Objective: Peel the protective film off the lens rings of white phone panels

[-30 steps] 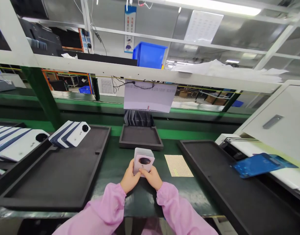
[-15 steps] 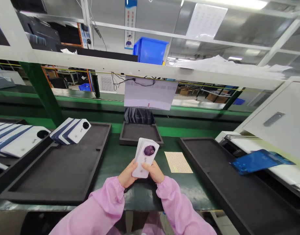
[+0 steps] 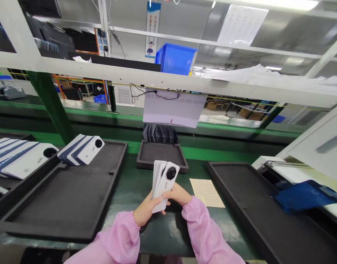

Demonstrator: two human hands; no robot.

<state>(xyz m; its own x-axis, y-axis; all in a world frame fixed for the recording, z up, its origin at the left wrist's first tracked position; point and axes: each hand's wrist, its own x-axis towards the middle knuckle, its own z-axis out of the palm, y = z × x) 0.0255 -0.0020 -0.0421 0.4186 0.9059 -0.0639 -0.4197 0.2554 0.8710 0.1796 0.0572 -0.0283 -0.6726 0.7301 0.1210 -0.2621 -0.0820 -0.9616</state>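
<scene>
Several white phone back covers [image 3: 165, 187], each with a round black camera area near the top, are held in a fanned bundle over the middle of the bench. My left hand [image 3: 146, 209] grips the bundle from the lower left, its thumb across the front cover. From the right side my right hand [image 3: 179, 193] is closed on the same covers, with some fingers hidden behind them. The front cover leans to the right of those behind it. To the right of my hands lies a cream sheet of small dots [image 3: 207, 192], flat on the green bench [image 3: 163, 234].
On the left, a black foam tray [image 3: 61, 205] has a row of white back covers [image 3: 82, 149] at its far end; more covers [image 3: 22, 157] stand farther left. A small black tray [image 3: 161, 154] sits ahead, a long one [image 3: 262, 205] right, near a blue film-like sheet [image 3: 306, 196].
The covers in my hands have gone from a fairly even stack to a fan, the front one now tilted right. My left thumb has moved onto the front. The view has shifted slightly.
</scene>
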